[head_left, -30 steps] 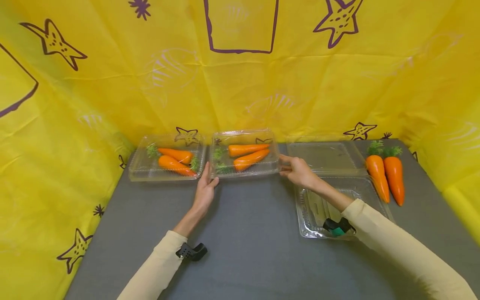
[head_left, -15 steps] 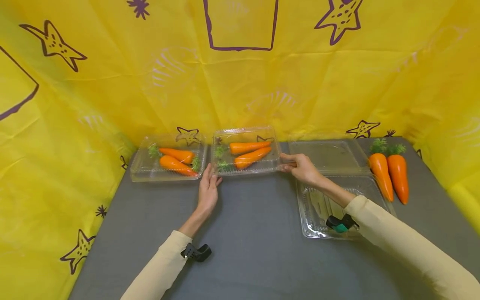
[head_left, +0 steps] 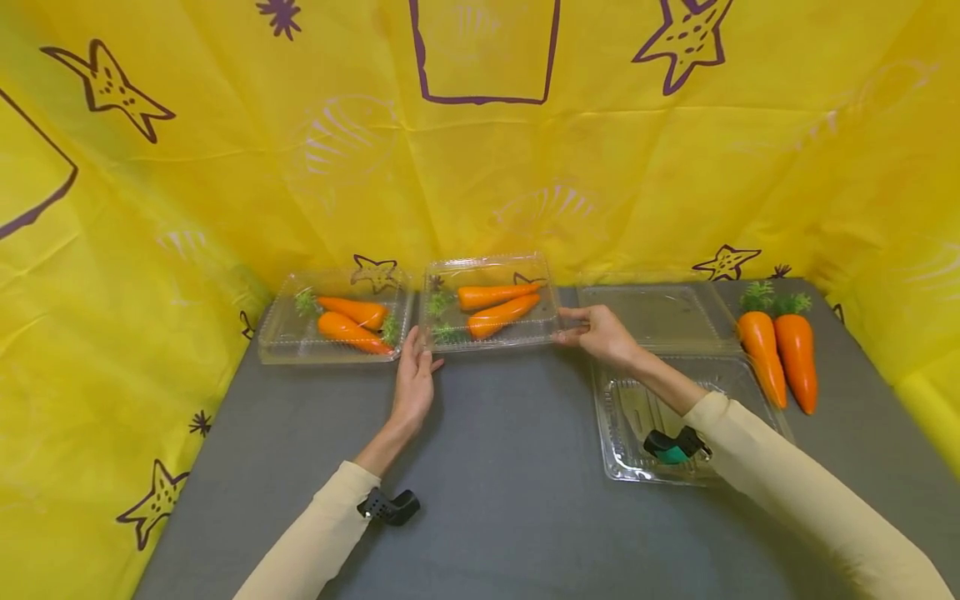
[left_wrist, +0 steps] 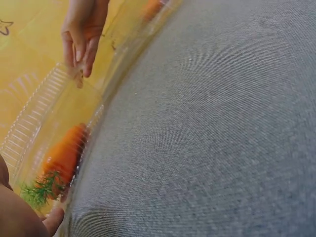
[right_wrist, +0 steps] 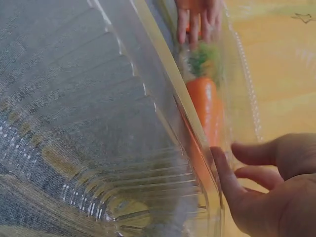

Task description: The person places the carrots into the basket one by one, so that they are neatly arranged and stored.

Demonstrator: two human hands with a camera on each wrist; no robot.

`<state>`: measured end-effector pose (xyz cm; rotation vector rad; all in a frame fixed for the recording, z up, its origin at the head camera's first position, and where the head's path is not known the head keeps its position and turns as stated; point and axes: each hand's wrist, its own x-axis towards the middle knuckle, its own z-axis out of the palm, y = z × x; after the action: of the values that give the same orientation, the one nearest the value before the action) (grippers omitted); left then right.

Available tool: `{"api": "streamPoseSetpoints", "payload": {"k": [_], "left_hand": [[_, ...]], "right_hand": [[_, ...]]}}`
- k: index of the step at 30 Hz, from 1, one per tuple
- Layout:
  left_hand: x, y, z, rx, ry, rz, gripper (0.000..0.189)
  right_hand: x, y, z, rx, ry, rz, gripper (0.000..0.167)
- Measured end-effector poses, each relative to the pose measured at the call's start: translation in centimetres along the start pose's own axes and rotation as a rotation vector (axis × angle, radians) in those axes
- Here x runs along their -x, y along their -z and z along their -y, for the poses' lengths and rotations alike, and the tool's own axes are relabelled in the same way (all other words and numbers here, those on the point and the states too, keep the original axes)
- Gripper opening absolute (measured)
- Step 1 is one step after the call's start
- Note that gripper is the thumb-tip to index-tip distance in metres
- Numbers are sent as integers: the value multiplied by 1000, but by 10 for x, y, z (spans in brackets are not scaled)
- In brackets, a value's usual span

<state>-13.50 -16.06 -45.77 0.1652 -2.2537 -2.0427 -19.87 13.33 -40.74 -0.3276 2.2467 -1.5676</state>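
Observation:
A closed clear plastic clamshell container [head_left: 486, 335] with two orange carrots [head_left: 502, 315] inside stands between my hands. Along its left front corner my left hand [head_left: 415, 383] rests with straight fingers, its thumb at the front edge. From the other side my right hand [head_left: 606, 337] pinches the container's right front corner. Through the plastic in the left wrist view, one carrot [left_wrist: 66, 155] shows its green leafy top. The right wrist view shows both hands at opposite ends of this container, the left hand [right_wrist: 200, 17] with its fingers extended.
On the left, a second closed clamshell [head_left: 273, 346] holds two carrots [head_left: 351, 323]. To the right an open clamshell [head_left: 611, 462] lies under the right forearm, lid toward the back. Two loose carrots [head_left: 780, 358] lie beyond it. Yellow cloth [head_left: 480, 183] rises behind the grey table [head_left: 510, 500].
Both hands stay at the middle container, which has barely moved. My left hand has shifted slightly right and up along its corner.

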Motion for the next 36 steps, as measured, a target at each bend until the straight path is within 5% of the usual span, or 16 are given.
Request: {"api": "streamPoseSetpoints", "payload": {"k": [11, 15, 28, 36], "left_hand": [[-3, 6, -14, -104, 82, 57, 71], [-10, 6, -1, -101, 70, 47, 73], [-11, -2, 3, -34, 11, -83, 61], [-8, -10, 5, -72, -16, -147, 50]], "right_hand": [[-1, -2, -4, 68, -5, -80, 59], [-2, -3, -4, 70, -5, -82, 59], [-9, -6, 2, 138, 32, -126, 56], [-7, -5, 2, 213, 74, -130, 52]]}}
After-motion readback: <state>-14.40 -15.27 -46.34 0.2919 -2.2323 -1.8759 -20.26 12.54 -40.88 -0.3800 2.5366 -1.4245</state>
